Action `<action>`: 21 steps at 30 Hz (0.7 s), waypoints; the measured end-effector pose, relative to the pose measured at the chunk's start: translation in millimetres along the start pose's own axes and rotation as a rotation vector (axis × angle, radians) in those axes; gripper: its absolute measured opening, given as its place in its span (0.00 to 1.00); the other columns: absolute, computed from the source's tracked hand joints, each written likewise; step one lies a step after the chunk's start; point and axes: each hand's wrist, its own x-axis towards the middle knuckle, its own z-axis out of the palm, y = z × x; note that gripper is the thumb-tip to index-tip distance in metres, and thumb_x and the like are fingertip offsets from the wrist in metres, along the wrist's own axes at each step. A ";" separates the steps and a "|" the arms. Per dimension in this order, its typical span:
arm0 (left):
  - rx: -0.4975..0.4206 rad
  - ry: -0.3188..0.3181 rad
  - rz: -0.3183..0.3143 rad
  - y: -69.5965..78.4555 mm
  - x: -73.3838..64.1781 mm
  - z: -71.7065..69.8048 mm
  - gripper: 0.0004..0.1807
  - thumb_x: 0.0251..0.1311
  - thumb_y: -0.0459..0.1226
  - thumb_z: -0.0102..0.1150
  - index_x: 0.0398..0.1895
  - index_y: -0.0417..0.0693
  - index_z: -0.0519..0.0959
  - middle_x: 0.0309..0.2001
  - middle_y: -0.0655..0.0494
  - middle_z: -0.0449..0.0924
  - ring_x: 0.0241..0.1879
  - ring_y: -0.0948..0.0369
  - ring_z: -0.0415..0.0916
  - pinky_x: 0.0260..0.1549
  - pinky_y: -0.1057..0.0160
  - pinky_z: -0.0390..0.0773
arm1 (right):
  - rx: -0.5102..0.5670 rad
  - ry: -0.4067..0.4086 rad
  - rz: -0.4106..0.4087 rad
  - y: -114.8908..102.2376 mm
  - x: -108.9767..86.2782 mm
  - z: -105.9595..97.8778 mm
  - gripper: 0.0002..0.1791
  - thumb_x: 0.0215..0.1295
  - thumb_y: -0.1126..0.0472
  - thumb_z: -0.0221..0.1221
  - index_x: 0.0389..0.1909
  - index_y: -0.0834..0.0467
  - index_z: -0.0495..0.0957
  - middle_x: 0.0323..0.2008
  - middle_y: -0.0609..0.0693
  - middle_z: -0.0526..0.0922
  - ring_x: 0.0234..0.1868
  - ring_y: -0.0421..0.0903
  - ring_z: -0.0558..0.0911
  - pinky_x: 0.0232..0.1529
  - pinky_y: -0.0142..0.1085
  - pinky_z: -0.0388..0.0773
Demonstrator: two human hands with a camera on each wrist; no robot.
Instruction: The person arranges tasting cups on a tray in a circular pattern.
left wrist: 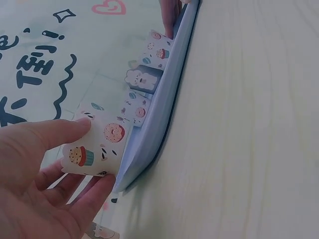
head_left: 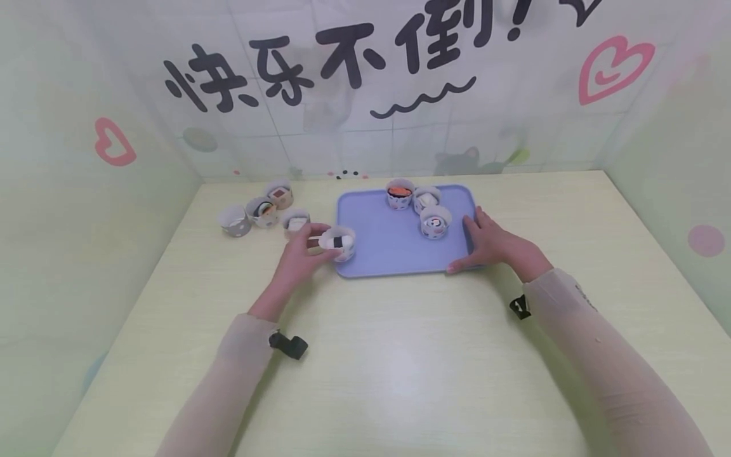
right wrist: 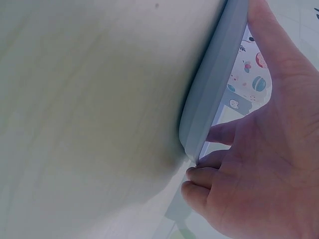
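Nearest, well back from the fingers, pale sleeves (head_left: 605, 362) reach over the wooden table (head_left: 371, 355). The left hand (head_left: 299, 258) pinches a paper cup (left wrist: 102, 144) between thumb and fingertips, presumably by its sides so that the black-banded white piece (head_left: 338, 242) inside is not crushed. This cup is at the left end of the blue tray (head_left: 377, 235); whether its base touches there is hard to judge. The right hand (head_left: 493, 245) grips the tray's right end, fingers bent about the edge and thumb at the front rim, probably to stop it sliding. Just inside those fingers, three cups (head_left: 435, 232) cluster on the tray, one with an orange-topped piece (head_left: 400, 191). Beyond the left fingertips and farther left, four more cups (head_left: 235, 225) stand on the table. The cups carry printed doughnuts, cupcakes and a bear (left wrist: 142, 78), with no legible brand. Farthest from either hand, the white hanging (head_left: 342, 152) reads 快乐不倒! in black, beside a pink heart (head_left: 584, 86).
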 end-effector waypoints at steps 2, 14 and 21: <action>0.000 -0.002 0.014 1.2 1.2 2.8 0.32 0.59 0.37 0.69 0.66 0.41 0.68 0.66 0.41 0.71 0.63 0.43 0.73 0.63 0.49 0.76 | -0.002 -0.002 0.000 -0.8 -0.7 -0.3 0.74 0.47 0.31 0.70 0.76 0.74 0.40 0.75 0.78 0.29 0.77 0.73 0.36 0.77 0.63 0.44; 0.016 -0.058 0.043 12.3 6.5 22.9 0.31 0.59 0.37 0.69 0.65 0.42 0.69 0.64 0.43 0.73 0.62 0.46 0.75 0.60 0.50 0.79 | -0.007 -0.007 0.005 -0.2 0.3 0.3 0.74 0.47 0.31 0.70 0.76 0.74 0.39 0.75 0.78 0.29 0.77 0.73 0.36 0.77 0.63 0.44; 0.023 -0.088 0.077 20.9 11.0 34.6 0.30 0.58 0.36 0.70 0.63 0.42 0.70 0.62 0.43 0.75 0.61 0.47 0.76 0.62 0.50 0.77 | -0.006 -0.004 0.005 0.1 0.9 0.7 0.74 0.47 0.31 0.70 0.76 0.74 0.40 0.75 0.78 0.29 0.77 0.73 0.36 0.77 0.63 0.44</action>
